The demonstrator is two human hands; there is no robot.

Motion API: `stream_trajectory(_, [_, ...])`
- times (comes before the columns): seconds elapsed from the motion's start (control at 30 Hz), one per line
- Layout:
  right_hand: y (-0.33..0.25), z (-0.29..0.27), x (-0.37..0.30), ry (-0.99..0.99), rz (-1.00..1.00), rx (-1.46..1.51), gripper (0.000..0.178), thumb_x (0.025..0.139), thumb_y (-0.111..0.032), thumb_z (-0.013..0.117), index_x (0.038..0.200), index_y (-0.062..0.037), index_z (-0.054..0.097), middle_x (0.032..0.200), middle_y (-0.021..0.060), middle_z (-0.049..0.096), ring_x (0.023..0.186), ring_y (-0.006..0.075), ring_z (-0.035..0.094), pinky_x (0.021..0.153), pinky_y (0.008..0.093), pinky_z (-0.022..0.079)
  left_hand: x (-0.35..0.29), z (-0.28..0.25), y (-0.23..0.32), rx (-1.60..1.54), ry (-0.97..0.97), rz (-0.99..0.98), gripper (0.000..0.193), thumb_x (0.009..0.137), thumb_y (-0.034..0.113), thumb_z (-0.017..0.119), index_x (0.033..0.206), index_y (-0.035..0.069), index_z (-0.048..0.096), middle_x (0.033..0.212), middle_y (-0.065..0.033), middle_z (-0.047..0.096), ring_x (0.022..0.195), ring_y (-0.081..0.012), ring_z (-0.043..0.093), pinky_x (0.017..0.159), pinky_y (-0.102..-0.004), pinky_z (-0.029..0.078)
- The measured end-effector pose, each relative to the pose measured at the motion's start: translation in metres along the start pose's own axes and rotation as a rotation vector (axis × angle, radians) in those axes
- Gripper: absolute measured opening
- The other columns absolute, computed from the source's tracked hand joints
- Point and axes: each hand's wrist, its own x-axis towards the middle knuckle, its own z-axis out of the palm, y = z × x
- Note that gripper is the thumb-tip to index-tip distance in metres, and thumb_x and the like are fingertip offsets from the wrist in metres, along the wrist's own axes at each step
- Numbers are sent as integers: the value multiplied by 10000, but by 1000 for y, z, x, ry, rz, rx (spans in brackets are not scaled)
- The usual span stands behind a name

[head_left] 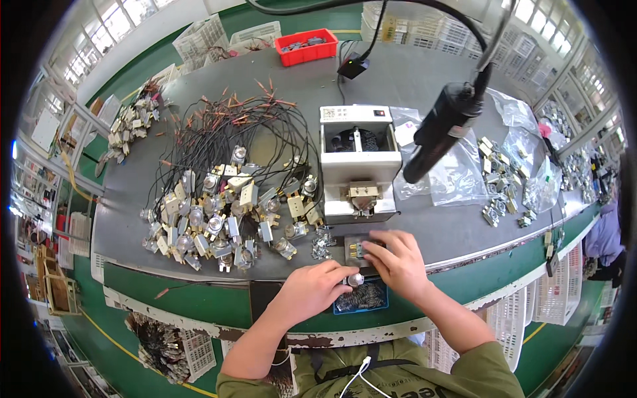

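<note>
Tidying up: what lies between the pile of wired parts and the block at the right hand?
A small heap of metal pieces, as the head view shows.

Silvery round piece (357, 279), blue tray (361, 310), white machine (358, 170), black tool (443, 126), red bin (309, 56), grey tabletop (398, 76), olive shirt (474, 375)

A red bin (310, 56) of grey parts sits at the table's back edge, with white crates (199, 41) behind it to the left. A black adapter (353, 67) hangs from a cable just right of the bin. Purple cloth (604, 233) lies at far right, near a white basket (559, 292) below the table. Lower left, a yellow line (106, 331) crosses the green floor (99, 302); windows (99, 34) show upper left.
</note>
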Motion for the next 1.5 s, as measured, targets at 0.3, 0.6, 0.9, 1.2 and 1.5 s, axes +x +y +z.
stream_trajectory(0.3, [9,-27,-17,34,140,489,243,737,32,799,948,-60,719,911,74,729,840,244,693,731,342,549,-3,-2,-7,-23,56,-47,350,830,228,767,1168,162,706,948,-32,677,755,-202,674,653,-320,540])
stream_trajectory(0.6, [0,-29,-50,-234,94,528,213,751,-21,796,930,-90,701,911,51,718,814,252,681,733,360,539,-4,-4,-5,-51,63,-75,348,829,220,773,1165,157,709,976,-34,685,766,-198,681,657,-311,545])
stream_trajectory(0.9, [9,-35,-52,-128,240,462,103,844,-64,734,925,-79,671,909,76,695,831,280,658,724,371,534,-6,-5,1,-78,64,-104,336,818,214,790,1144,160,730,979,-41,698,762,-203,676,662,-303,544])
stream_trajectory(1.2, [107,1,18,94,139,-65,263,916,-72,625,1167,-18,569,1147,199,680,1151,356,630,894,436,534,2,-3,12,-96,-5,-144,352,826,228,791,1159,138,721,1040,-53,708,766,-192,683,697,-301,566])
stream_trajectory(1.5, [89,-5,-11,-150,228,-147,246,941,-146,594,1132,7,570,1029,199,702,1103,334,665,836,411,562,-3,-6,13,-110,2,-192,363,815,231,798,1156,129,720,952,-58,691,722,-196,669,673,-301,553])
